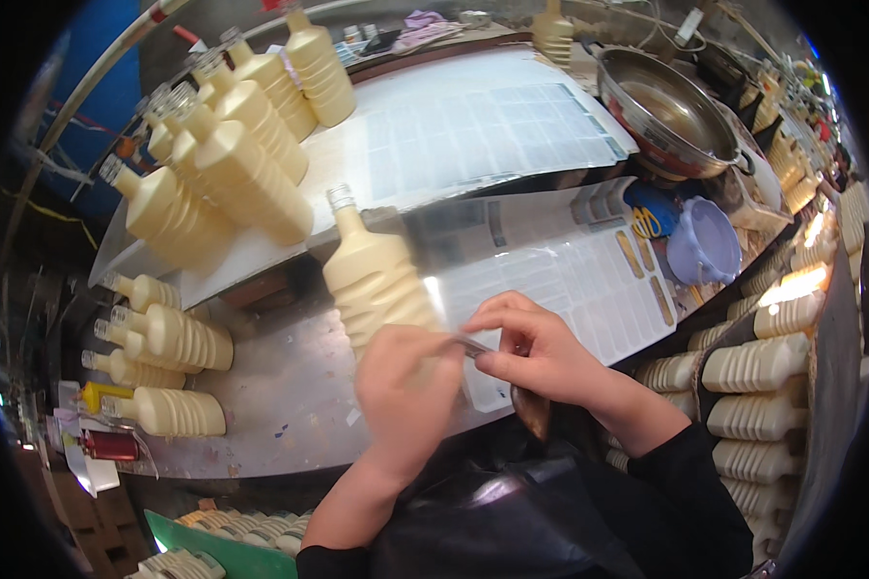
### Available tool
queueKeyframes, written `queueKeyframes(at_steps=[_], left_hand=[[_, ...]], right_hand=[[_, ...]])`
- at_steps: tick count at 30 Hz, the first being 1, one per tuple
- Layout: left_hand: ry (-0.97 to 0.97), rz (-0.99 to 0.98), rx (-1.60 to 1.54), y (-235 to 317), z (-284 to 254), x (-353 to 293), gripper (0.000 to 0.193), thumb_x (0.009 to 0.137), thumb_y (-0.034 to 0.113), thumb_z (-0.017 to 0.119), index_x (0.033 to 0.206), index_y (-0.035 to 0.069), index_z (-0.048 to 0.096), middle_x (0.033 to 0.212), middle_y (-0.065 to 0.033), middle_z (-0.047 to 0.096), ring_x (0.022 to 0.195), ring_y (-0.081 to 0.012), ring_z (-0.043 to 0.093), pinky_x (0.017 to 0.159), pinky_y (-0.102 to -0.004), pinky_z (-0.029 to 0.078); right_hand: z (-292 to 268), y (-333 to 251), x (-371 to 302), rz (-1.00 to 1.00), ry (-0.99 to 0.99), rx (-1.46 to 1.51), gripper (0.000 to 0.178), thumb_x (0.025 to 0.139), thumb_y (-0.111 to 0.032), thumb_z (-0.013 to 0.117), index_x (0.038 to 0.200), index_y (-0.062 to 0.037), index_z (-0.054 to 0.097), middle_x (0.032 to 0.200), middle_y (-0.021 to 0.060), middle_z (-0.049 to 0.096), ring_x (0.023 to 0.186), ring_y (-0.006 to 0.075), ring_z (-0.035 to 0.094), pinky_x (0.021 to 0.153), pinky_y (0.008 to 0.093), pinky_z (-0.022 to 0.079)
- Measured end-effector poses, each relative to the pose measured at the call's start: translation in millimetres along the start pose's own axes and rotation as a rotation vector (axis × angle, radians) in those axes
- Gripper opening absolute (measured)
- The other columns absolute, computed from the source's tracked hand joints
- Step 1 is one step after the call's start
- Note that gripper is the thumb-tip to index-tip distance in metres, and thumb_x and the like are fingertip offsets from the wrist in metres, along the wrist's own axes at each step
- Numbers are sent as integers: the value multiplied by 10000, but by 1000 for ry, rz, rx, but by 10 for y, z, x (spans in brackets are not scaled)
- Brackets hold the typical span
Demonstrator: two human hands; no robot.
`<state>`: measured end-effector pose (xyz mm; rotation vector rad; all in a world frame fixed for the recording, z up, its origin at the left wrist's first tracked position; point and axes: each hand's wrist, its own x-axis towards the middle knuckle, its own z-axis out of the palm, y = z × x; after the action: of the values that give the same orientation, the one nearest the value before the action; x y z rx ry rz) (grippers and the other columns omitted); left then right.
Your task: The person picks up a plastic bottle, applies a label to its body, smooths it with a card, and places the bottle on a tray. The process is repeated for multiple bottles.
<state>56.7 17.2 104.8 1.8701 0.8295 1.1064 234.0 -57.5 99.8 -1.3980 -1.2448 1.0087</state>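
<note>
A cream bottle [377, 275] with a ribbed body and clear threaded neck stands on the work table just beyond my hands. My left hand [410, 391], smeared by motion, is in front of its lower body; its fingers do not show clearly. Close beside it, my right hand [546, 352] pinches a thin dark strip [470, 345] between thumb and fingers, near the left fingertips. Whether the left fingers also grip the strip I cannot tell. A brown tapered object [531, 413] hangs below the right palm; its upper part is hidden by the hand.
Several cream bottles [246, 159] stand at the far left, with more lying below them. Label sheets [492, 130] cover the raised board; another sheet [589, 289] lies lower. At the right are a metal pan [671, 111], a lilac bucket [703, 241] and boxed bottles [758, 415].
</note>
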Motion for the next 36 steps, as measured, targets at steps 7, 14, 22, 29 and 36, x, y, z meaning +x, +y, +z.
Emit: queueKeyframes(at_steps=[7, 14, 22, 29, 36], left_hand=[[242, -253, -217, -243, -319, 260, 67, 905, 34, 715, 936, -20, 691, 927, -31, 610, 835, -109, 538, 781, -254, 448], [338, -311, -230, -720, -391, 512, 76, 944, 49, 692, 910, -8, 656, 986, -5, 601, 873, -74, 531, 815, -238, 444], [375, -403, -338, -884, -328, 561, 114, 903, 47, 709, 933, -21, 623, 1142, -71, 528, 990, -128, 538, 885, -267, 466], [424, -504, -489, -741, -283, 631, 213, 947, 35, 622, 1153, 12, 576, 1202, -102, 527, 1090, -159, 528, 972, -303, 444], [207, -524, -363, -732, -295, 712, 320, 980, 116, 665, 1244, 16, 514, 1187, -97, 557, 1050, -144, 560, 901, -286, 489]], right_hand=[[117, -8, 664, 85, -59, 198, 139, 961, -131, 703, 984, 5, 718, 1056, 25, 645, 960, 84, 586, 846, 249, 463], [268, 29, 1168, 127, 75, 162, 156, 922, -153, 736, 862, -20, 679, 926, -11, 627, 805, 49, 580, 716, 223, 472], [330, 164, 1320, 124, 136, 17, 186, 903, -172, 760, 847, -23, 664, 903, -8, 615, 797, 52, 565, 715, 226, 473], [296, 189, 1353, 99, 126, 15, 190, 889, -153, 772, 810, -19, 662, 892, -3, 596, 754, 49, 542, 675, 220, 448], [284, 164, 1365, 88, 115, 5, 182, 879, -144, 771, 794, -18, 669, 887, 5, 605, 713, 44, 541, 631, 218, 439]])
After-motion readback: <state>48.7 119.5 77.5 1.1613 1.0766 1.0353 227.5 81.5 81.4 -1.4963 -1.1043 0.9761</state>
